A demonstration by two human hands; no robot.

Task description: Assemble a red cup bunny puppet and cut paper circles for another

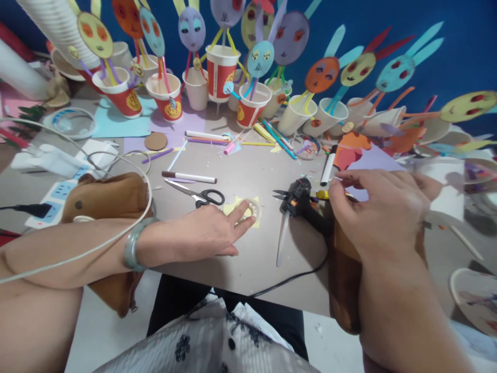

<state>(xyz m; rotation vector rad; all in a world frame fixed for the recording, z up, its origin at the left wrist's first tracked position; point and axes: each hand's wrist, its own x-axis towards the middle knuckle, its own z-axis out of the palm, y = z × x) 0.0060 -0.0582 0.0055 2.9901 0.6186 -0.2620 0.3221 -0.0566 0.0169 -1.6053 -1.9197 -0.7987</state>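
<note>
My left hand [209,229] reaches in palm down, its index and middle fingers stretched out and spread. Those fingertips rest on a small pale ring [256,208], perhaps a tape roll, which lies on a piece of yellow paper [230,207]. Over the right side of the table, my right hand [384,207] has thumb and index finger drawn together in a pinch. What is between these tips, if anything, I cannot make out. Right beside them is a white marker [329,166] with black ends. A black glue gun [301,199] lies between my hands, and black-handled scissors [198,195] beyond my left.
Paper cups [222,72] carrying paper-faced figures line the back. Markers [190,177], pipe cleaners [277,139] and scraps lie before them. A power strip [58,191], cables and a brown pouch [108,197] are at left. A black cord [289,282] runs along the front edge.
</note>
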